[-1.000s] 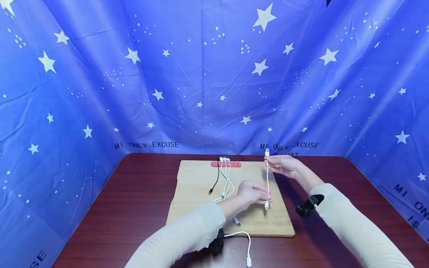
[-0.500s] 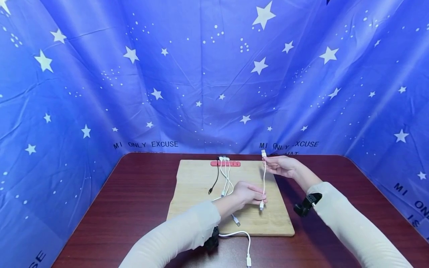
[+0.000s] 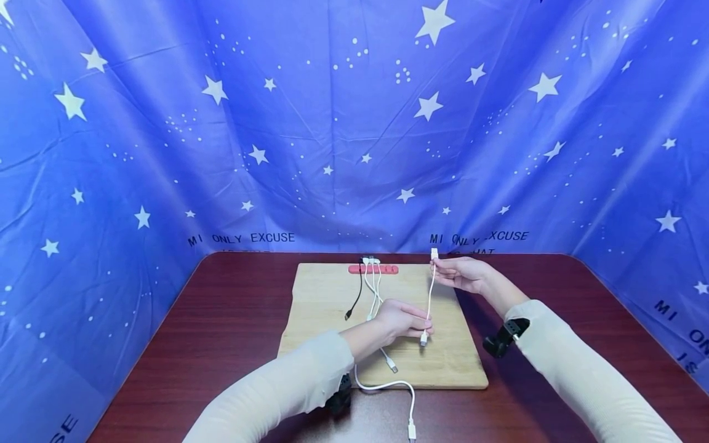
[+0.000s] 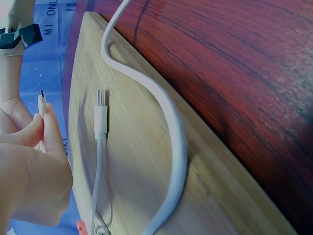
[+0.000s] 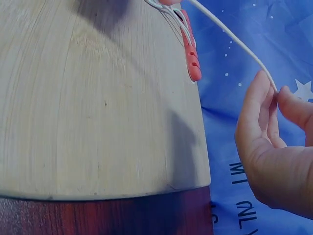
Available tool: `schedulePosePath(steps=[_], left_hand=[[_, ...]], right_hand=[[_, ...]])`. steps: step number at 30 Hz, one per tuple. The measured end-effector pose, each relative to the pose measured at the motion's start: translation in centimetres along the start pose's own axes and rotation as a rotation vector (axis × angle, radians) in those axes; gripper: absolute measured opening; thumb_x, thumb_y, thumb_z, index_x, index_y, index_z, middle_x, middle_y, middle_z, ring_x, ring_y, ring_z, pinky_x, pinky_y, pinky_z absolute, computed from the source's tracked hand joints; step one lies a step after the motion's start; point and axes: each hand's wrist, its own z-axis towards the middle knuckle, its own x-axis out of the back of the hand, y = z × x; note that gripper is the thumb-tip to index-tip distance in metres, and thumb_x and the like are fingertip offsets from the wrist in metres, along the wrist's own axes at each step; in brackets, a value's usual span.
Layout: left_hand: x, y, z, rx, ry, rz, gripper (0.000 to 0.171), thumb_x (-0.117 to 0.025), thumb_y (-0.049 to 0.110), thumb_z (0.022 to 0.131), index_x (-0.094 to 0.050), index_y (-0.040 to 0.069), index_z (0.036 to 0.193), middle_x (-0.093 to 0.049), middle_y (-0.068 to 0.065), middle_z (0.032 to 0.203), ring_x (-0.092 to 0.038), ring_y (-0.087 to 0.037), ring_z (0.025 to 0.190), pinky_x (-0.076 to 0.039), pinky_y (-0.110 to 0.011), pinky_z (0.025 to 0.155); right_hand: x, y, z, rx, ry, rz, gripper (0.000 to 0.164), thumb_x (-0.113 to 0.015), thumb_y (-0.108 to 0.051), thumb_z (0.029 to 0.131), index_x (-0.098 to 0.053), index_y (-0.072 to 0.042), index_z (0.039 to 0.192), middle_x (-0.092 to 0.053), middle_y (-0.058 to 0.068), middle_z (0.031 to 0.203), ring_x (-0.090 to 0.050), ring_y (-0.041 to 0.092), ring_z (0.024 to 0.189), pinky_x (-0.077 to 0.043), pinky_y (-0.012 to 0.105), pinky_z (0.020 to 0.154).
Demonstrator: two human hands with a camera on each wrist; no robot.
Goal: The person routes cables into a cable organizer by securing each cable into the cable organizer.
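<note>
Short white cable: thin, a plug at each end, held taut above the wooden board. Right hand pinches its top, left hand its bottom. One red clip strip holds four cables: one black, three white.

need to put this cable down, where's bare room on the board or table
The left part of the pale wooden board, left of the black cable, is bare, as is the dark red table beyond it. It is crowded by the red cable clip and where white cables trail off the near edge.
</note>
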Motion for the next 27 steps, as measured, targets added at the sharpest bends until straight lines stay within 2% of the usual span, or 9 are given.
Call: schedulePosePath(steps=[6, 10, 15, 27], left_hand=[[0.4, 0.1, -0.2, -0.013, 0.003, -0.013, 0.021, -0.067, -0.013, 0.079, -0.068, -0.013, 0.100, -0.070, -0.030, 0.096, -0.073, -0.033, 0.088, -0.061, -0.030, 0.078], [0.8, 0.3, -0.3, -0.020, -0.019, -0.009, 0.022, -0.066, -0.012, 0.081, -0.067, -0.013, 0.103, -0.070, -0.030, 0.099, -0.073, -0.032, 0.091, -0.061, -0.031, 0.081], [1.4, 0.5, -0.5, -0.018, -0.034, -0.026, 0.025, -0.065, -0.012, 0.081, -0.066, -0.013, 0.106, -0.069, -0.031, 0.101, -0.071, -0.035, 0.095, -0.060, -0.033, 0.083], [2.1, 0.8, -0.8, -0.032, 0.039, -0.067, 0.026, -0.066, -0.012, 0.080, -0.066, -0.013, 0.106, -0.069, -0.030, 0.099, -0.072, -0.035, 0.093, -0.061, -0.032, 0.081]], right_hand=[[-0.2, 0.2, 0.3, 0.032, 0.023, -0.020, 0.033, -0.045, 0.000, 0.099, -0.070, -0.014, 0.083, -0.073, -0.005, 0.081, -0.068, 0.004, 0.081, -0.058, 0.018, 0.081], [-0.5, 0.2, 0.8, 0.041, 0.036, 0.011, 0.031, -0.046, 0.001, 0.098, -0.069, -0.011, 0.082, -0.073, -0.003, 0.080, -0.068, 0.004, 0.081, -0.059, 0.018, 0.080], [-1.1, 0.5, 1.7, 0.036, 0.058, 0.046, 0.036, -0.044, 0.005, 0.097, -0.070, -0.010, 0.078, -0.073, -0.001, 0.078, -0.068, 0.005, 0.078, -0.059, 0.017, 0.077], [-2.7, 0.9, 4.0, 0.041, 0.096, 0.076, 0.034, -0.046, 0.003, 0.098, -0.069, -0.011, 0.076, -0.071, -0.001, 0.075, -0.066, 0.003, 0.074, -0.058, 0.015, 0.073]])
